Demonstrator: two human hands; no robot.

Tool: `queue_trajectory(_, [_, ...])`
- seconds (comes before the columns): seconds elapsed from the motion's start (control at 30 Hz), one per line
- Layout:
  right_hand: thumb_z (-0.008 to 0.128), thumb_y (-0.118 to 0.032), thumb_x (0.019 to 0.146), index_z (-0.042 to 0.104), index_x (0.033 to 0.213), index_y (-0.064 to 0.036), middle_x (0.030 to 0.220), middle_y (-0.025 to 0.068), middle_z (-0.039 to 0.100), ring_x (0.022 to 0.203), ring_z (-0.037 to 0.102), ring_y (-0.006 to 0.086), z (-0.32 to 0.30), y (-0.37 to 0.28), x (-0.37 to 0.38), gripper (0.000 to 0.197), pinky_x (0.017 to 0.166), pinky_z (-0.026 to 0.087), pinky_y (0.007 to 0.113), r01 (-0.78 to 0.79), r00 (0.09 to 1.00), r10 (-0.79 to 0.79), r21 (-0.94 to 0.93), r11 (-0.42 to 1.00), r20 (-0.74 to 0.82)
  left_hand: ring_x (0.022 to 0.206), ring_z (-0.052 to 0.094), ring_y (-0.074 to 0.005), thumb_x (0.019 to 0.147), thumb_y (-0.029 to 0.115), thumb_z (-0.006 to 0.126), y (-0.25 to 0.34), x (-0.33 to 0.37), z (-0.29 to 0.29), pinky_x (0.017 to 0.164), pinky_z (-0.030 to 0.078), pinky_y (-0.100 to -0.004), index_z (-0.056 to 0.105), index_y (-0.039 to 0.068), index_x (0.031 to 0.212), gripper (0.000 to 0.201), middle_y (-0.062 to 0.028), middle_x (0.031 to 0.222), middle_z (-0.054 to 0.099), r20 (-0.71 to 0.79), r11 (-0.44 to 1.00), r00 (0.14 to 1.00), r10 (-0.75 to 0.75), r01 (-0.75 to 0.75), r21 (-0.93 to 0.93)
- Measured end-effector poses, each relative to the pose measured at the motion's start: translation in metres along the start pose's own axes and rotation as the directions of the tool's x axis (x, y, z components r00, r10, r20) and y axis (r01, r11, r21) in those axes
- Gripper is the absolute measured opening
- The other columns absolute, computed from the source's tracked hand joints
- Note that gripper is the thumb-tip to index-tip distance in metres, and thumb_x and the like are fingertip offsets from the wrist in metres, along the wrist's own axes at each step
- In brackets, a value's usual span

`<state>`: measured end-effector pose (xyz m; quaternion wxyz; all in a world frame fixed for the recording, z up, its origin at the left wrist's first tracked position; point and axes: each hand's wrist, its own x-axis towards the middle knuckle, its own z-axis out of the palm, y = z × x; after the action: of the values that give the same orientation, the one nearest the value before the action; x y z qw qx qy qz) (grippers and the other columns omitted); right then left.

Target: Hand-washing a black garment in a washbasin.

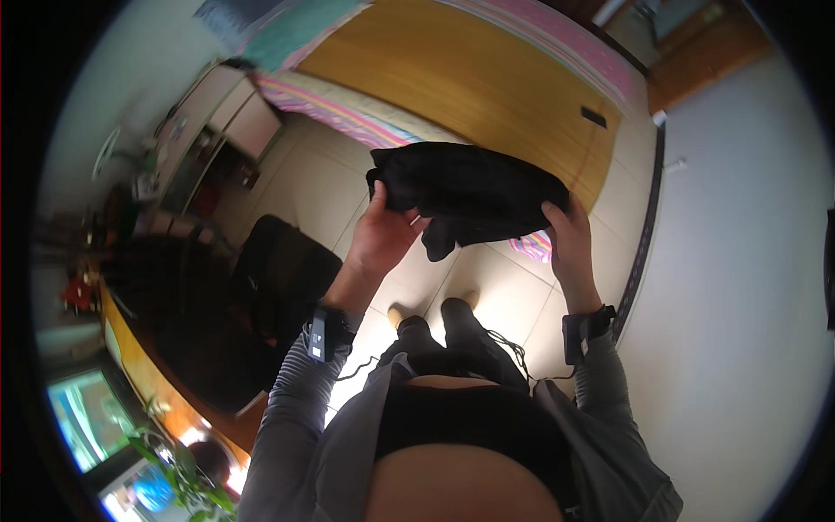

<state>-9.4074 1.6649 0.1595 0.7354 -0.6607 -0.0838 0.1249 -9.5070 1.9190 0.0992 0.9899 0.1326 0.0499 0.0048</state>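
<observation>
A folded black garment (474, 187) is stretched between my hands, above the floor and near the edge of the bed. Its exact kind does not show; a loose flap hangs below its left part. My left hand (383, 233) grips the left end, with the thumb in front and some fingers behind the cloth. At the right end, my right hand (570, 233) pinches the cloth, its fingers partly hidden behind it. Both wrists carry black strapped devices.
Beyond the garment stands a bed with a tan mat (452, 65), a small dark flat object (594, 117) lying on it. To the left are a cabinet (248, 117), a black chair (283, 261) and a wooden desk (130, 335). A pale wall (731, 261) runs along the right.
</observation>
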Motion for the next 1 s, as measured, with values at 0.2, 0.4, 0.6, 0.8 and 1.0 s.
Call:
queue_trajectory(0.2, [0.054, 0.001, 0.077, 0.048, 0.110, -0.0031, 0.104, 0.0067, 0.055, 0.084, 0.053, 0.0118, -0.108, 0.049, -0.042, 0.033, 0.073, 0.046, 0.025, -0.043, 0.961, -0.050, -0.324, 0.945, -0.273, 0.120, 0.045, -0.0225, 0.093, 0.050, 0.035, -0.071, 0.037, 0.073, 0.100, 0.035, -0.0394, 0.040, 0.013, 0.131, 0.053, -0.0057, 0.132, 0.046, 0.071, 0.967, 0.966, -0.248, 0.242, 0.081])
queue_trajectory(0.4, [0.059, 0.001, 0.074, 0.044, 0.121, -0.0049, 0.117, 0.0091, 0.052, 0.104, 0.054, 0.0198, -0.151, 0.026, -0.055, 0.049, 0.086, 0.046, 0.031, 0.140, 0.990, -0.136, -0.121, 0.983, 0.037, 0.097, 0.059, -0.0215, 0.084, 0.064, 0.041, -0.197, 0.076, 0.109, 0.079, 0.049, -0.0312, 0.044, 0.002, 0.127, 0.076, -0.0116, 0.115, 0.057, -0.018, 0.828, 0.864, -0.503, 0.488, 0.275])
queue_trajectory(0.6, [0.069, -0.008, 0.065, 0.049, 0.118, -0.0023, 0.116, 0.0165, 0.054, 0.105, 0.053, 0.0354, -0.271, 0.071, -0.044, 0.057, 0.087, 0.045, 0.041, 0.143, 0.987, -0.161, -0.438, 0.887, -0.003, 0.113, 0.051, -0.0284, 0.083, 0.066, 0.038, -0.329, 0.111, 0.174, 0.097, 0.041, -0.0417, 0.034, 0.001, 0.134, 0.083, -0.0150, 0.127, 0.049, 0.216, 0.801, 0.773, -0.596, 0.589, 0.105])
queue_trajectory(0.8, [0.053, -0.017, 0.081, 0.054, 0.110, 0.0006, 0.100, 0.0169, 0.063, 0.093, 0.060, 0.0316, -0.438, 0.048, -0.046, 0.034, 0.081, 0.047, 0.038, -0.025, 0.935, -0.073, -0.271, 0.962, -0.347, 0.115, 0.049, -0.0294, 0.090, 0.045, 0.045, -0.393, 0.204, 0.202, 0.097, 0.040, -0.0441, 0.043, 0.002, 0.127, 0.057, -0.0160, 0.124, 0.051, 0.266, 0.790, 0.819, -0.508, 0.319, 0.524])
queue_trajectory(1.0, [0.045, -0.025, 0.093, 0.055, 0.109, 0.0021, 0.106, 0.0140, 0.061, 0.098, 0.059, 0.0249, -0.593, -0.050, -0.003, 0.033, 0.086, 0.049, 0.036, 0.131, 0.874, 0.289, 0.764, 0.632, -0.390, 0.108, 0.054, -0.0247, 0.090, 0.023, 0.054, -0.467, 0.337, 0.184, 0.093, 0.044, -0.0399, 0.048, 0.001, 0.120, 0.038, -0.0134, 0.117, 0.056, -0.061, 0.658, 0.782, -0.620, 0.560, 0.503])
